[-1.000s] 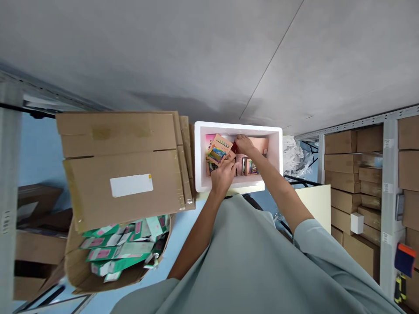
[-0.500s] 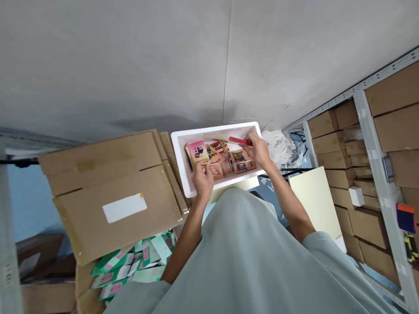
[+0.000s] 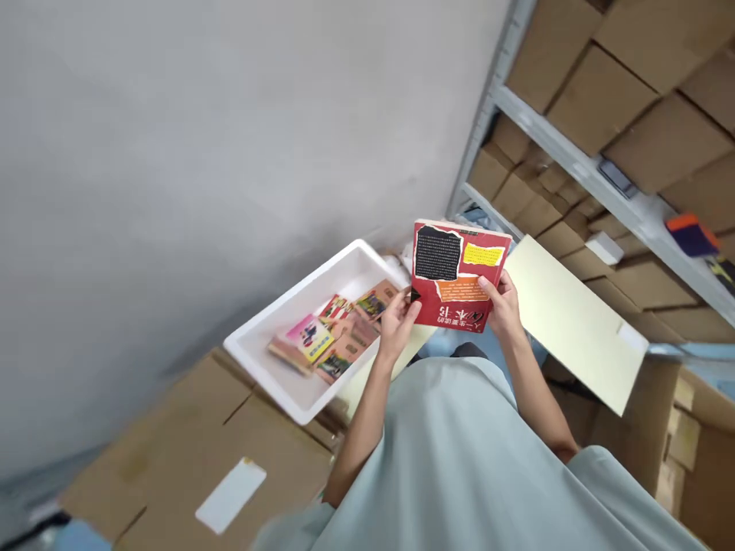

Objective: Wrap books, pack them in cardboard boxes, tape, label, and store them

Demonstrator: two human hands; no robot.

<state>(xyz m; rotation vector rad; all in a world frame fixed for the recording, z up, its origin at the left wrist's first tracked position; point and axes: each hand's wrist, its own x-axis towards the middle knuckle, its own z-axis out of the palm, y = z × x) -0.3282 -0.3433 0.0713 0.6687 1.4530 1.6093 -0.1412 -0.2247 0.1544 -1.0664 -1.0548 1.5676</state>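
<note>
A red book (image 3: 425,312) with black, yellow and orange torn-paper patches on its cover is held up in front of me, its printed title upside down. My left hand (image 3: 397,325) grips its lower left corner, thumb on the cover. On the opposite edge, my right hand (image 3: 501,304) closes with its thumb over the front and fingers behind. Left of the book sits a white foam box (image 3: 253,360). Inside it lie a pink and yellow booklet (image 3: 311,337) and several brownish picture booklets (image 3: 338,360), partly overlapping.
A large cardboard box (image 3: 178,451) with a white label stands at lower left. Grey metal shelving (image 3: 574,164) on the right carries many cartons. A pale board (image 3: 566,314) slants beside my right arm, and an open carton (image 3: 703,459) is at lower right. A plain wall rises behind.
The red book has come out of the foam box and is now upright in both hands. My left hand has left the pink booklet. The view has turned to the right.
</note>
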